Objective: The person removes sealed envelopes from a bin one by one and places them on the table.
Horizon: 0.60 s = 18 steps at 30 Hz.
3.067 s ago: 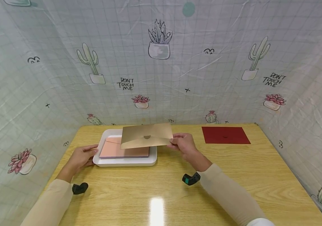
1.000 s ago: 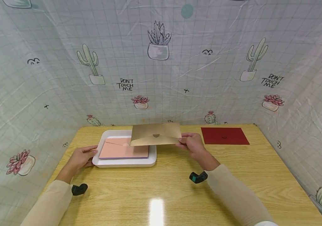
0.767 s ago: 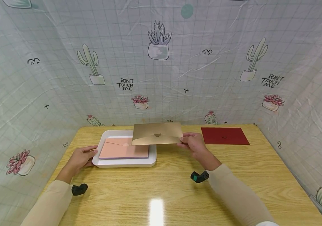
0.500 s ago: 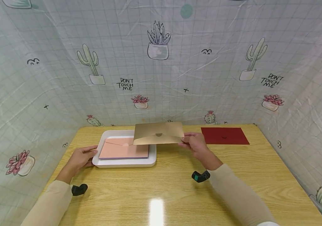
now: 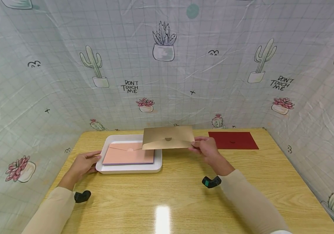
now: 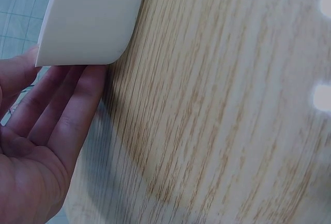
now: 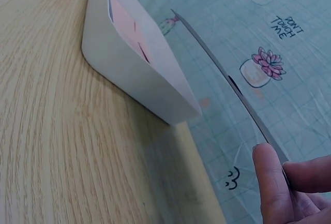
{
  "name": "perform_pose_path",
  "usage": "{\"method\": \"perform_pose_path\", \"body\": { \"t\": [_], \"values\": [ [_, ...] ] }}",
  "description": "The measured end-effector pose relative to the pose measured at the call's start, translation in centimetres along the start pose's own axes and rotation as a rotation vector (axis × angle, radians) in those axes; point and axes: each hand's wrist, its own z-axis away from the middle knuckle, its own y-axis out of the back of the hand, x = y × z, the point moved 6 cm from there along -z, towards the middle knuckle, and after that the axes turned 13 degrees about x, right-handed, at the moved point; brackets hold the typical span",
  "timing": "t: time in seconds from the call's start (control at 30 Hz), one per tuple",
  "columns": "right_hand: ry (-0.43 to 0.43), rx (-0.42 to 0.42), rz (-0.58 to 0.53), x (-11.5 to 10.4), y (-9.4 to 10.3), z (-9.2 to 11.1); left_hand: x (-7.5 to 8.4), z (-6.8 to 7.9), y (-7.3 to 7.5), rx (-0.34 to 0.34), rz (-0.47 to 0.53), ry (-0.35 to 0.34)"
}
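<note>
My right hand [image 5: 209, 150] pinches the right edge of a gold envelope [image 5: 168, 137] between thumb and fingers. The envelope is up in the air, overlapping the tray's back right corner in the head view; the right wrist view shows it edge-on, apart from the tray. A white tray [image 5: 131, 169] stands on the table at left, with a peach envelope [image 5: 128, 154] lying flap up in it. Below that envelope a thin purple edge [image 5: 128, 163] shows. At the tray's left end, my left hand [image 5: 84, 164] holds the wall, thumb at the rim and fingers [image 6: 72, 110] lower against the side.
A dark red envelope [image 5: 233, 140] lies flat at the back right of the wooden table [image 5: 167, 191]. Behind the table hangs a curtain [image 5: 184, 74] printed with potted plants, and it continues down both sides. Each wrist carries a black device [image 5: 211, 182].
The right hand has moved the gold envelope to the right, uncovering more of the peach envelope. The left hand, the tray and the red envelope have stayed in place.
</note>
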Motion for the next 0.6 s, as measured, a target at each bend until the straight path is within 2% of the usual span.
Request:
{"method": "perform_pose_path", "body": {
  "t": [0.3, 0.6],
  "values": [
    [-0.004, 0.015, 0.019, -0.3, 0.7, -0.2, 0.1, 0.0, 0.0, -0.006, 0.019, -0.002],
    [0.002, 0.007, 0.010, -0.3, 1.6, -0.3, 0.0, -0.2, -0.1, -0.002, -0.005, 0.005]
  ]
}}
